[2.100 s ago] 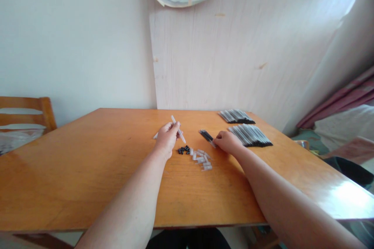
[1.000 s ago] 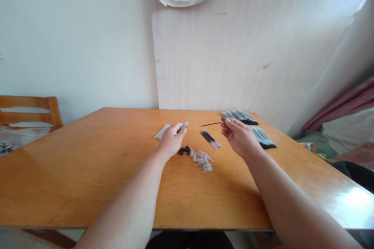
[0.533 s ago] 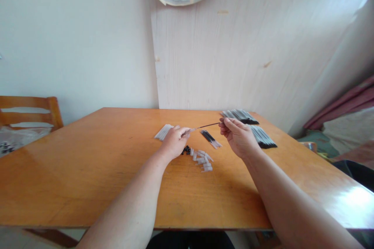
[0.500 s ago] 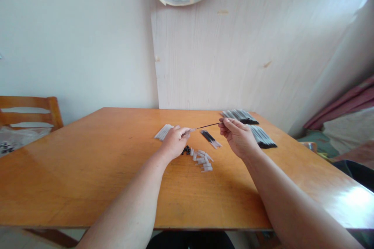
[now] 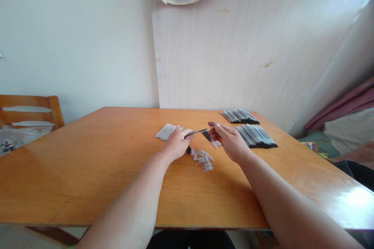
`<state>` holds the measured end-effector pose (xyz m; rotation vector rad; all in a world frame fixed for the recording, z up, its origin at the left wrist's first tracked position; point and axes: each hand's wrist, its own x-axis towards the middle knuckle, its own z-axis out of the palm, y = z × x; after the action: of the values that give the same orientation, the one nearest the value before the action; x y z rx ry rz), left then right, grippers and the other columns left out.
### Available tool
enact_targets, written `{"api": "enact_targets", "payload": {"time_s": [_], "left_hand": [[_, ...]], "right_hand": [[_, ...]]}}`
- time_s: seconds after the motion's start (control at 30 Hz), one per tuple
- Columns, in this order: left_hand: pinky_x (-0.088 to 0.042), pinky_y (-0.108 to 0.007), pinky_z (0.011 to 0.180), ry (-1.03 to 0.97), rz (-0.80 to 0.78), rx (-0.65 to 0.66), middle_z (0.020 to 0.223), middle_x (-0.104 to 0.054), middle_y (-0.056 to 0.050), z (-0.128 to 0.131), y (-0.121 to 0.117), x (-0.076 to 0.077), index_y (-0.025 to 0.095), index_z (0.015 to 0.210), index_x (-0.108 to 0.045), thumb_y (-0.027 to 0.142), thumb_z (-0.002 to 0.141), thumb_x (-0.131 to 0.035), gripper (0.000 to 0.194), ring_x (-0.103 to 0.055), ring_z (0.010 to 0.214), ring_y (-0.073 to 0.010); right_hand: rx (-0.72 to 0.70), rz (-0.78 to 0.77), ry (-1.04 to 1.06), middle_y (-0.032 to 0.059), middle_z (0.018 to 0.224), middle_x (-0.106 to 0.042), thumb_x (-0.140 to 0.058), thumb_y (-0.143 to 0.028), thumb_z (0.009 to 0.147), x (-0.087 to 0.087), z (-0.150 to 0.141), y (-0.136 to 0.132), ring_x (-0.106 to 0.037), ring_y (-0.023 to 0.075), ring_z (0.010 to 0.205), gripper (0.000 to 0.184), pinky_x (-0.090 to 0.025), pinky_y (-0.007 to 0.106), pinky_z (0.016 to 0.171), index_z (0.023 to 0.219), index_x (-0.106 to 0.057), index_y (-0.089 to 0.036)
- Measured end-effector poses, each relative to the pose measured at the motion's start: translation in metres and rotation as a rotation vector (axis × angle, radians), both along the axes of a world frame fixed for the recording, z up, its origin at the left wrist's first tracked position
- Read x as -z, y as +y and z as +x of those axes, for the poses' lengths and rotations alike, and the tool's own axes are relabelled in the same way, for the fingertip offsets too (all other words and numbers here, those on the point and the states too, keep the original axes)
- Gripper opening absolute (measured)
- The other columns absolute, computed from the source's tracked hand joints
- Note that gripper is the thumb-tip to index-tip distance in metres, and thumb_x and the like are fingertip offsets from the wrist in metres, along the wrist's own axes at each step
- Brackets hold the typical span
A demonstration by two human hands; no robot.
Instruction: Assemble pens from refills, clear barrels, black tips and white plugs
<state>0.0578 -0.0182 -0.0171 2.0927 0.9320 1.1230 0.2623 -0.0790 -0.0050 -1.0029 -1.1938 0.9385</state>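
My left hand (image 5: 177, 144) is closed around a clear pen barrel (image 5: 194, 133), which points right and slightly up. Inside the barrel shows the dark length of an ink refill (image 5: 208, 128). Its pale end sticks out, pinched between the fingertips of my right hand (image 5: 229, 140). Below the hands lie several translucent pen caps (image 5: 203, 158) and small black plugs (image 5: 189, 150), partly hidden by my left hand. Loose black refills (image 5: 215, 144) rest under my right fingers. White empty barrels (image 5: 165, 132) lie side by side behind my left hand.
Two rows of pens with black ends, a nearer row (image 5: 254, 136) and a farther row (image 5: 241, 116), lie at the right back of the wooden table (image 5: 117, 186). A wall stands behind. At the left is a wooden chair (image 5: 29, 116) with a plastic bag.
My right hand picked up a refill from the pile and brought it left to the barrel. Most of the refill has slid inside, and my hands are closer together.
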Motion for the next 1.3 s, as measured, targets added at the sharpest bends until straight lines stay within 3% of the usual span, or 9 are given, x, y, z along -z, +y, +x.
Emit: {"api": "enact_targets", "payload": {"time_s": [0.13, 0.33, 0.43, 0.57, 0.7, 0.87, 1.07, 1.3], "left_hand": [[-0.030, -0.044, 0.111, 0.138, 0.080, -0.019, 0.099, -0.070, -0.004, -0.001, -0.001, -0.002, 0.027, 0.103, -0.073, 0.028, 0.086, -0.056, 0.024, -0.058, 0.105, -0.0231], [-0.043, -0.036, 0.098, 0.202, 0.100, -0.085, 0.107, -0.069, -0.007, -0.004, 0.001, -0.005, 0.021, 0.113, -0.069, 0.027, 0.089, -0.052, 0.030, -0.059, 0.102, -0.0201], [-0.045, -0.034, 0.093, 0.191, 0.098, -0.102, 0.107, -0.068, -0.007, -0.005, 0.003, -0.006, 0.020, 0.114, -0.069, 0.026, 0.088, -0.053, 0.031, -0.060, 0.101, -0.0195], [-0.046, -0.032, 0.088, 0.160, 0.114, -0.156, 0.101, -0.069, -0.006, -0.007, 0.005, -0.006, 0.020, 0.111, -0.069, 0.025, 0.087, -0.055, 0.029, -0.060, 0.096, -0.0182], [-0.046, -0.031, 0.085, 0.131, 0.130, -0.202, 0.097, -0.068, -0.006, -0.008, 0.007, -0.006, 0.019, 0.107, -0.070, 0.026, 0.087, -0.056, 0.026, -0.060, 0.092, -0.0181], [-0.046, -0.031, 0.085, 0.107, 0.137, -0.197, 0.098, -0.069, -0.005, -0.008, 0.007, -0.005, 0.020, 0.105, -0.070, 0.025, 0.086, -0.055, 0.024, -0.060, 0.092, -0.0180], [-0.046, -0.029, 0.085, 0.102, 0.133, -0.215, 0.098, -0.069, -0.006, -0.007, 0.005, -0.008, 0.019, 0.104, -0.070, 0.023, 0.086, -0.055, 0.024, -0.060, 0.091, -0.0171], [-0.046, -0.029, 0.084, 0.112, 0.131, -0.217, 0.095, -0.069, -0.004, -0.006, 0.005, -0.008, 0.020, 0.103, -0.070, 0.023, 0.086, -0.056, 0.022, -0.060, 0.090, -0.0166]], "right_hand": [[-0.018, -0.024, -0.047, 0.0079, 0.087, -0.068, -0.057, -0.057, 0.084, 0.001, -0.003, 0.000, -0.057, 0.0140, 0.071, 0.053, -0.045, 0.028, 0.065, 0.111, -0.067, -0.013], [0.069, -0.035, -0.187, 0.0060, 0.078, -0.066, -0.055, -0.051, 0.085, 0.002, -0.006, -0.001, -0.055, 0.0138, 0.066, 0.045, -0.044, 0.028, 0.062, 0.104, -0.069, -0.013], [0.114, -0.018, -0.354, 0.0047, 0.078, -0.067, -0.056, -0.044, 0.084, 0.008, -0.007, 0.001, -0.057, 0.0151, 0.068, 0.036, -0.044, 0.029, 0.065, 0.100, -0.071, -0.015], [0.141, 0.124, -0.658, 0.0054, 0.089, -0.070, -0.056, -0.032, 0.085, 0.015, -0.010, 0.005, -0.061, 0.0181, 0.084, 0.022, -0.045, 0.031, 0.078, 0.091, -0.072, -0.019], [0.142, 0.255, -0.899, 0.0057, 0.086, -0.066, -0.057, -0.024, 0.084, 0.015, -0.019, 0.001, -0.059, 0.0180, 0.082, 0.016, -0.044, 0.031, 0.078, 0.086, -0.072, -0.020], [0.088, 0.313, -1.188, 0.0066, 0.095, -0.063, -0.058, -0.025, 0.085, 0.010, -0.036, -0.011, -0.053, 0.0219, 0.096, 0.017, -0.039, 0.036, 0.086, 0.093, -0.073, -0.025], [0.040, 0.269, -1.496, 0.0095, 0.097, -0.060, -0.051, -0.032, 0.091, 0.003, -0.054, -0.021, -0.047, 0.0245, 0.097, 0.024, -0.034, 0.038, 0.084, 0.097, -0.073, -0.025], [0.037, 0.248, -1.548, 0.0091, 0.096, -0.060, -0.054, -0.029, 0.088, 0.004, -0.062, -0.020, -0.049, 0.0247, 0.097, 0.019, -0.034, 0.037, 0.081, 0.093, -0.072, -0.023]]}}
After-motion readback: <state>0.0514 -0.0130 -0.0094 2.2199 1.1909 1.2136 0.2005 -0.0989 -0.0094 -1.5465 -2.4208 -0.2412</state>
